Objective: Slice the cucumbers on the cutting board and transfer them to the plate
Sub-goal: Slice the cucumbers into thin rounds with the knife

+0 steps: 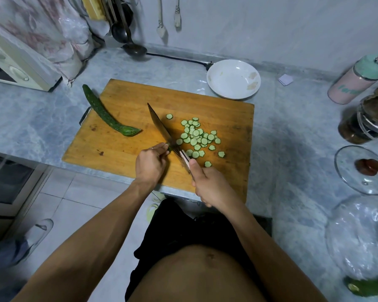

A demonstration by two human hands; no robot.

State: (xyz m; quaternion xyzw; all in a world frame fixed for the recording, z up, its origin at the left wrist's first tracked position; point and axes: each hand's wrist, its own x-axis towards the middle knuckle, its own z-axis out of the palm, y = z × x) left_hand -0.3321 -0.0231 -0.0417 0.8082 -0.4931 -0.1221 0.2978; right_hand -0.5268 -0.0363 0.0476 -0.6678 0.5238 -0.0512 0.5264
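head view, pink canister green lettering unreadable, right hand gripping knife

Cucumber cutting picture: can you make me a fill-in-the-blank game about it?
1. The right hand holds the ____.
2. The cucumber slices lie on the wooden ____.
3. The white plate has ____ slices on it.
4. The whole cucumber lies to the ____ of the blade.

Missing words: knife; cutting board; no; left
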